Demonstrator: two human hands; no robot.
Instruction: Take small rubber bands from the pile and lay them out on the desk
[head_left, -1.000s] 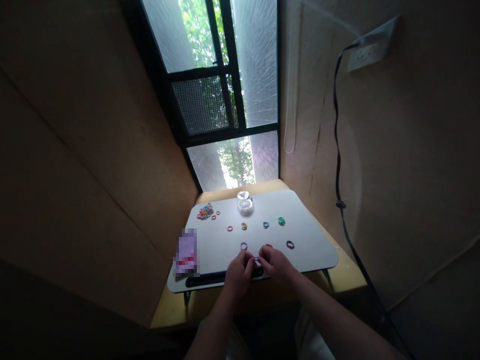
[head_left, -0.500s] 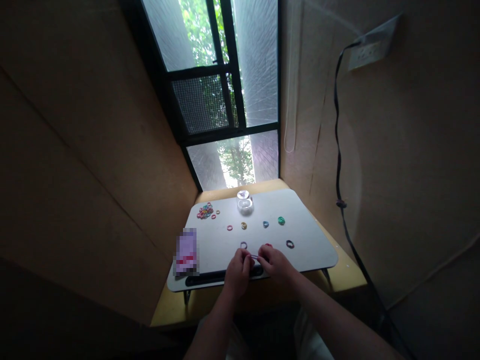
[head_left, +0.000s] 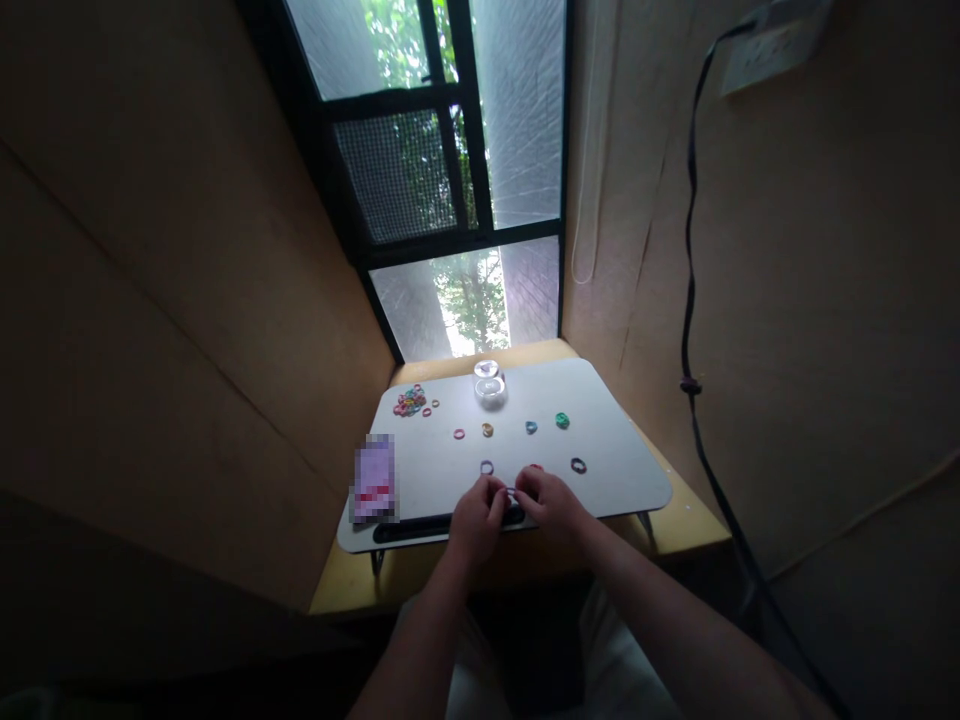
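Observation:
My left hand (head_left: pixel 478 508) and my right hand (head_left: pixel 550 500) meet over the near edge of a white lap table (head_left: pixel 626 470). Between their pinched fingertips is a small purple hair tie (head_left: pixel 511 490), held from both sides. Just beyond the left hand lies another purple hair tie (head_left: pixel 487 467). A red hair tie (head_left: pixel 535 467) is partly hidden behind my right fingers. Farther right rests a dark hair tie (head_left: pixel 578 466). A row behind holds pink (head_left: pixel 459 434), yellow (head_left: pixel 487 430), blue (head_left: pixel 531 427) and green (head_left: pixel 562 421) hair ties.
A mixed pile of hair ties (head_left: pixel 409 401) lies at the table's far left. A clear round container (head_left: pixel 490 388) stands at the back. At the left edge is a blurred purple item (head_left: pixel 374 478); a black slot (head_left: pixel 420 527) runs along the front. A cord (head_left: pixel 688 300) hangs at right.
The camera view has tilted down slightly, so the table sits higher in the picture. The purple hair tie between my fingers looks more bowed than before. Both hands keep their pinch.

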